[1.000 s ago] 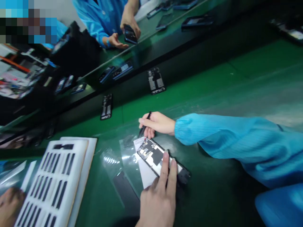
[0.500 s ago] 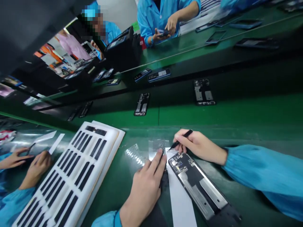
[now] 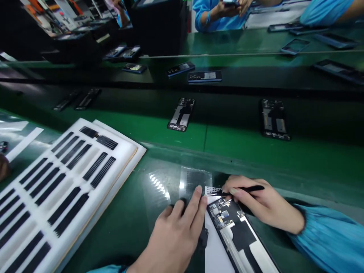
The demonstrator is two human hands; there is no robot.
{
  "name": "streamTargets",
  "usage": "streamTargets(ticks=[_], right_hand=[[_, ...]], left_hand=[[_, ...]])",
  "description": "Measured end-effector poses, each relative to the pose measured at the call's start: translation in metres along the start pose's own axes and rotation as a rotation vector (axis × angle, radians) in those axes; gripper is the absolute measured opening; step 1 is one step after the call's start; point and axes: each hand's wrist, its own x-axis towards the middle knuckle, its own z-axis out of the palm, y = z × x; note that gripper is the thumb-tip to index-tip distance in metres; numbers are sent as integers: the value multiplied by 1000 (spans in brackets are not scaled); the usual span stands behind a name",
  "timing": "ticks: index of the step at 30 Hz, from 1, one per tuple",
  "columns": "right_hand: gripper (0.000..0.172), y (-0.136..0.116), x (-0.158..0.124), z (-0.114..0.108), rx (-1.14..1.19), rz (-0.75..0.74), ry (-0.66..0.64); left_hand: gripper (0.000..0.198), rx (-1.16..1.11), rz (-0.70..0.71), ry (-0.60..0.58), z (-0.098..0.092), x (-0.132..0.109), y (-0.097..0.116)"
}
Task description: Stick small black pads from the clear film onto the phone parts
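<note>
My right hand holds black tweezers, their tips at a small white perforated patch just above the top end of an open phone. The phone lies on the green bench with its circuit board and black and silver shielding showing, and its lower end runs out of view. My left hand rests with spread fingers on a clear film sheet beside the phone. A white paper strip lies under the phone's left side.
A white foam tray with rows of black strips lies to my left. A co-worker's hand shows at the left edge. Several open phones sit on a green conveyor beyond, with blue-sleeved people across it.
My view has swung level, and the phone now lies lower in view. The tweezers have moved from beside the phone to the white patch at its top end.
</note>
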Motion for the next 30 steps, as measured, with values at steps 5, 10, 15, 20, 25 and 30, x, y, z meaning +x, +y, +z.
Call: streamTargets(ticks=[5, 10, 15, 20, 25, 30], right_hand=[[18, 1, 1, -6, 12, -14, -92], [21, -1, 7, -12, 41, -24, -181], [16, -6, 20, -18, 27, -22, -248], [22, -18, 47, -22, 16, 35, -376], [27, -29, 63, -22, -33, 56, -459], [33, -21, 53, -17, 11, 107, -343]], left_hand=[[67, -25, -10, 4, -2, 0, 4], [62, -28, -39, 30, 0, 0, 10], [66, -30, -64, 14, -2, 2, 12], [65, -43, -65, 62, 1, 0, 13], [63, -42, -70, 107, 7, 0, 14], [63, -52, -58, 86, 9, -1, 15]])
